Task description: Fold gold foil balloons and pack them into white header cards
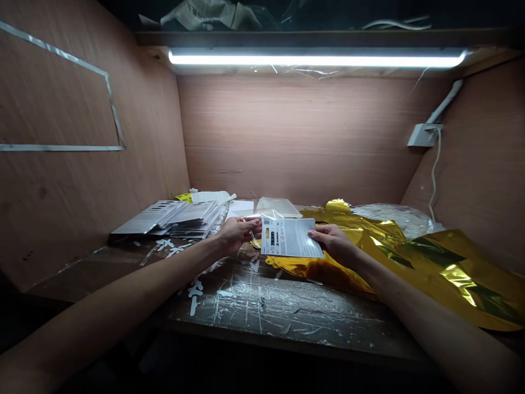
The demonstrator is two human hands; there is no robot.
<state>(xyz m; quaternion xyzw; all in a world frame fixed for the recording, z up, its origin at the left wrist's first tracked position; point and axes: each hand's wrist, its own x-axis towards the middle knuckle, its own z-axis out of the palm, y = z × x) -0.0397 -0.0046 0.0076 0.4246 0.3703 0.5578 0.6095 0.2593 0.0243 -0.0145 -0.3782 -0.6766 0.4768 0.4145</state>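
Note:
A white printed card (291,241) with small black print and a yellow-edged slot at its left end is held above the bench. My right hand (334,241) is closed on its right end, thumb on top and the other fingers hidden below. At the card's left end is my left hand (240,232), its fingers pinched together. A small pale sliver shows beneath those fingers, too small to name. Shiny flat gold foil (311,268) lies under the card and spreads to the right.
Stacks of printed cards (188,219) stand at the left, with white paper scraps (193,298) scattered nearby. Clear plastic (279,207) lies behind the card. The scratched bench (279,312) has plywood walls around it and a lit tube (315,59) overhead.

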